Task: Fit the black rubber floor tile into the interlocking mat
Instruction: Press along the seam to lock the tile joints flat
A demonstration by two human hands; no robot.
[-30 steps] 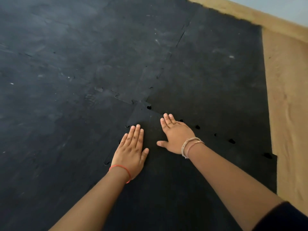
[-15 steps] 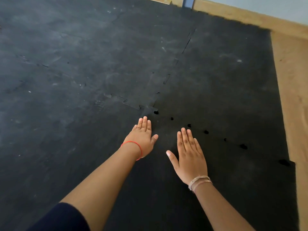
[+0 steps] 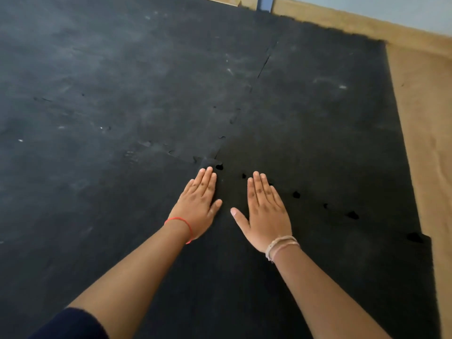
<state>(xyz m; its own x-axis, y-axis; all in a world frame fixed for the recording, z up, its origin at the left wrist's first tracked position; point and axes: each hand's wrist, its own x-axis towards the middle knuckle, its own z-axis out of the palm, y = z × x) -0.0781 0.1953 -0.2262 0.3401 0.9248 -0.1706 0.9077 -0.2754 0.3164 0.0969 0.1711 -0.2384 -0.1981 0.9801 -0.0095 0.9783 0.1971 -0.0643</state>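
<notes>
The black rubber floor tile point(image 3: 244, 277) lies flat under both my hands, at the near right of the interlocking mat point(image 3: 110, 106). My left hand point(image 3: 198, 204) rests palm down near the tile's far left corner, fingers together. Beside it, my right hand point(image 3: 265, 211) presses flat on the tile's far edge, thumb spread. Small dark gaps point(image 3: 296, 194) show along the toothed seam between this tile and the mat piece beyond it point(image 3: 318, 118), running to the right. Neither hand grips anything.
Tan wooden floor point(image 3: 425, 143) borders the mat on the right and at the back, below a pale wall point(image 3: 391, 13). The tile's right corner point(image 3: 425, 241) juts slightly past the mat's right edge. Seams point(image 3: 264, 64) run between the dusty grey mat pieces.
My left hand has stayed at the tile's far corner. My right hand has slid forward to the seam, level with the left. The camera has drifted slightly.
</notes>
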